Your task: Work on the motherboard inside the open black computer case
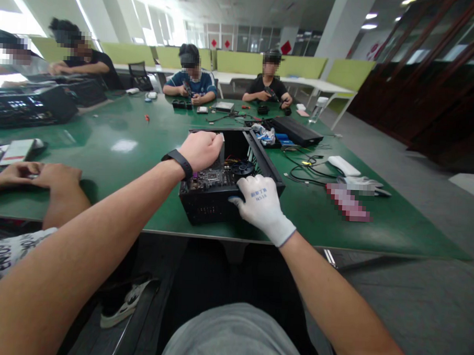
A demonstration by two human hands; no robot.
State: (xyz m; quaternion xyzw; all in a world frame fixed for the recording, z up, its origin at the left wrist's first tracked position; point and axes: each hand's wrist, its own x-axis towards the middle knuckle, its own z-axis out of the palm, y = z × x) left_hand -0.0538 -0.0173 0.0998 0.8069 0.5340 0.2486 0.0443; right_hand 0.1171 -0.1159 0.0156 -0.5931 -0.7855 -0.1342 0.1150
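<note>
An open black computer case (208, 205) lies on the green table in front of me, its motherboard (211, 177) and round CPU fan (243, 168) showing inside. My left hand (202, 149), bare with a black band at the wrist, is closed over the far left part of the case. Its fingers are curled at the top of an upright grey metal plate (222, 150); the fingertips are partly hidden. On the near right rim, my right hand (259, 202) in a white glove grips the case wall, thumb outside and fingers over the edge.
Black cables (306, 172), a white glove (364, 185) and a red packet (348, 203) lie to the right. Behind the case is a flat black box (296, 130). A neighbour's hands (41, 174) rest at left; several people work across the green table (122, 193).
</note>
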